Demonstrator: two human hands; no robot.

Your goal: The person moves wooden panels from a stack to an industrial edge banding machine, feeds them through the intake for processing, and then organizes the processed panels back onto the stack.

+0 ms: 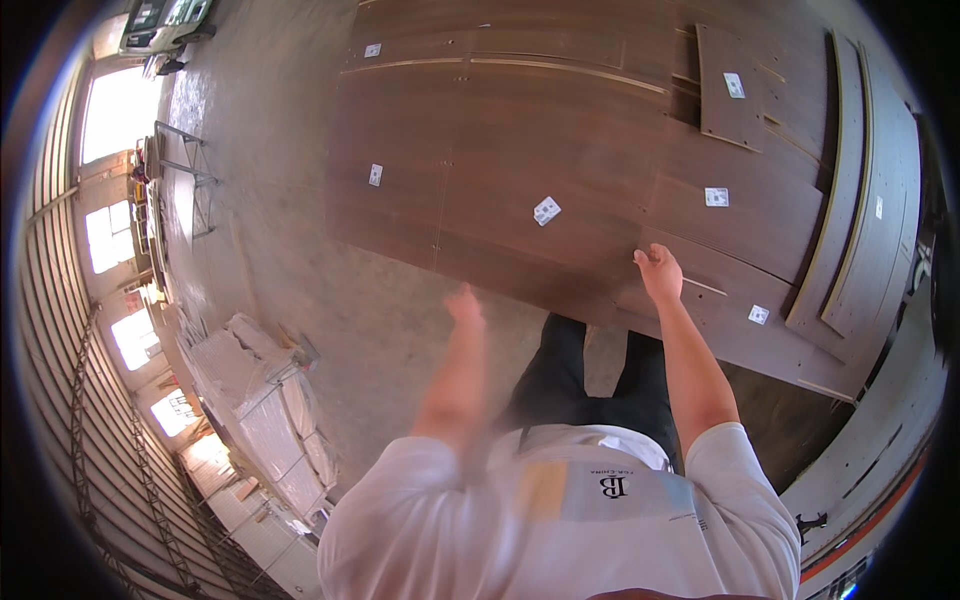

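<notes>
Panels of dark brown wood veneer (560, 150) lie flat in an overlapping stack on the concrete floor (280, 200), filling the far and right part of the scene. Small white labels (546, 210) are stuck to several of the sheets. The right hand (660, 272) rests at the near edge of the stack, touching the topmost sheet there; its fingers (648, 256) are curled loosely, and whether they pinch the edge cannot be told. The left hand (464, 303) is raised above the bare floor, just near of the stack edge and apart from it; it is blurred, so the state of its fingers cannot be told. A smaller rectangular panel (728, 90) lies on top of the stack at the far right. Long narrow strips (840, 180) with pale edges lie along the right side of the stack. To the near left, bundles wrapped in white plastic sheeting (262, 400) sit on the floor, their contents hidden. A metal frame stand (190, 180) is at the far left, by the bright windows (110, 110).
</notes>
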